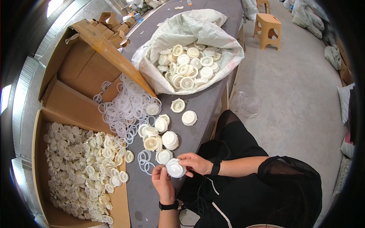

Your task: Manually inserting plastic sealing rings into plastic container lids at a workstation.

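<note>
Between my two hands is a round white plastic cap (176, 168), held over the table's near edge with its face up. My right hand (197, 163) pinches its right rim, thumb on top and fingers partly beneath. At its left rim, the thumb and fingers of my left hand (164, 184) are closed against the edge. Just beyond lies another white cap (164, 156), with a small group of cream caps (151, 143) and a stacked white cap (170, 140) behind it. Several clear sealing rings (145, 161) lie left of my hands.
An open cardboard box (121, 195) full of small cream plastic parts (76, 167) stands at left. Behind it, translucent rings (127, 104) are heaped beside a cardboard flap. A white woven sack (146, 78) of caps sits farther back on the grey table (190, 142). An orange stool (268, 28) stands on the floor.
</note>
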The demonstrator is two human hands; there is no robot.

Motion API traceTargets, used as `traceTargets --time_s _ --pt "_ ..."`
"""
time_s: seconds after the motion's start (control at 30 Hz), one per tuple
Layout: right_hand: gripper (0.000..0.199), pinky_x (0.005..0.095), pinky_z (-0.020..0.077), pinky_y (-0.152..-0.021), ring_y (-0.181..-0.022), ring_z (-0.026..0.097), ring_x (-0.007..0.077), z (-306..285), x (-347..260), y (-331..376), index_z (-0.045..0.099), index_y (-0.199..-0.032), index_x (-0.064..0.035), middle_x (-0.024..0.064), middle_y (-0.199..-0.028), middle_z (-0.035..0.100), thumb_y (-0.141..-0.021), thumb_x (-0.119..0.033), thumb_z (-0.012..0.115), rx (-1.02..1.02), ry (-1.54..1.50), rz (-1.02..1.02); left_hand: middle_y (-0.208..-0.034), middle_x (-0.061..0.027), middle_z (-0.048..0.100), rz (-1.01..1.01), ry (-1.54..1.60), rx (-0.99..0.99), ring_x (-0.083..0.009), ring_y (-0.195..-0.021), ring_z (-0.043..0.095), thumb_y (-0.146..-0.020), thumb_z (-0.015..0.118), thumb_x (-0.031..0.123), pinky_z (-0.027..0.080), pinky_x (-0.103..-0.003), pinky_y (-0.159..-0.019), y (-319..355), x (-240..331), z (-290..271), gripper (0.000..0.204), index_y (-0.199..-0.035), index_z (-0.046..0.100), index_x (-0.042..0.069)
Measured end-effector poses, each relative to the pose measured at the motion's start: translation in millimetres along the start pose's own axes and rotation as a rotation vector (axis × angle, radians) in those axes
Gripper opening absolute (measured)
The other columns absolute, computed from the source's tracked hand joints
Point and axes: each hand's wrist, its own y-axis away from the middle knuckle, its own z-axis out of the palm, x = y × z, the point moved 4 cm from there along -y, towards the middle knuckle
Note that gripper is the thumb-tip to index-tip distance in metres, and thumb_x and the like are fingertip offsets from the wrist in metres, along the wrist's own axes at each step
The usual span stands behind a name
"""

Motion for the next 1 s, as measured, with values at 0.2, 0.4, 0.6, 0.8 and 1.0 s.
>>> traceTargets --time_s 0.2,0.4,0.6,0.8,1.0 --pt "0.024 0.0170 0.0341 -0.038 -0.042 0.043 0.0047 3.7 -2.3 2.4 0.054 -0.084 -0.0040 -0.0011 -0.060 0.050 -0.085 -0.026 0.045 0.068 0.029 0.018 -0.080 -0.0034 0.055 -0.045 -0.032 -0.023 -0.0097 -0.071 0.052 -0.081 0.050 0.006 0.042 -0.022 -0.065 2.4 -3.2 0.3 0.006 -0.085 0.051 0.001" --pt "0.028 0.0162 0.0323 -0.034 -0.042 0.043 0.0031 3.3 -4.4 2.7 0.056 -0.078 -0.0046 -0.0023 -0.059 0.051 -0.084 -0.030 0.047 0.087 0.254 0.085 -0.078 -0.0044 0.057 -0.108 -0.097 -0.126 -0.0110 -0.071 0.054 -0.082 0.050 0.014 0.043 -0.023 -0.066 3.4 -8.8 0.7 0.012 -0.080 0.052 0.003" --pt "0.031 0.0166 0.0339 -0.037 -0.043 0.044 0.0040 -1.4 1.7 1.0 0.056 -0.080 -0.0046 -0.0020 -0.061 0.051 -0.086 -0.032 0.044 0.118 0.293 0.122 -0.069 -0.0008 0.055 -0.307 -0.140 -0.149 -0.0078 -0.059 0.050 -0.082 0.052 0.017 0.040 -0.019 -0.056 -0.7 -4.6 0.7 0.014 -0.074 0.053 0.005" --pt "0.034 0.0214 0.0405 -0.055 -0.057 0.050 0.0085 -20.2 0.8 -9.0 0.050 -0.096 -0.0029 0.0056 -0.086 0.054 -0.088 -0.033 0.036 0.287 0.151 0.059 -0.078 -0.0049 0.058 -0.002 -0.019 -0.032 -0.0085 -0.056 0.051 -0.084 0.050 0.017 0.038 -0.020 -0.044 -35.2 27.8 -19.4 0.014 -0.088 0.053 0.003" --pt "0.033 0.0216 0.0419 -0.063 -0.067 0.053 0.0096 -21.4 4.3 -15.6 0.050 -0.097 -0.0034 0.0052 -0.086 0.055 -0.090 -0.031 0.034 0.221 0.152 0.037 -0.100 -0.0117 0.055 0.074 -0.588 0.097 -0.0156 -0.081 0.056 -0.084 0.048 0.017 0.044 -0.026 -0.068 -70.5 53.6 -79.3 0.026 -0.102 0.051 -0.002"
